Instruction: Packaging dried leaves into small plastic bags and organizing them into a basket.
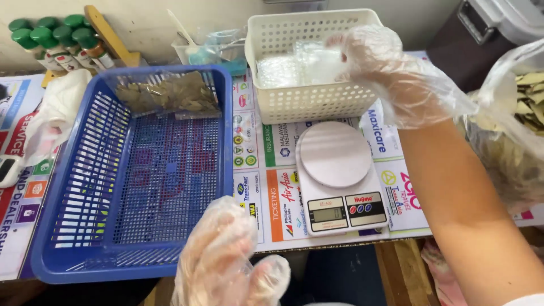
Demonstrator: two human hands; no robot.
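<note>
Right hand (378, 63) is reaching into white basket (306, 102), pinching a clear bag (294, 67) off the stack. Left hand (226, 258) is hovering released by blue tray (133, 170); scale (339, 178) is sitting between, within reach.

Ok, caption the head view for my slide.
Gloved right hand reaches into white basket above a kitchen scale; gloved left hand hovers near blue basket.

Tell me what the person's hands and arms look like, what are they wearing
Both hands wear loose, clear disposable plastic gloves, crinkled and baggy. The right hand has its glove flaring wide at the wrist, with a bare forearm below and a bit of white sleeve at the frame's corner. The left hand shows only its gloved part.
</note>
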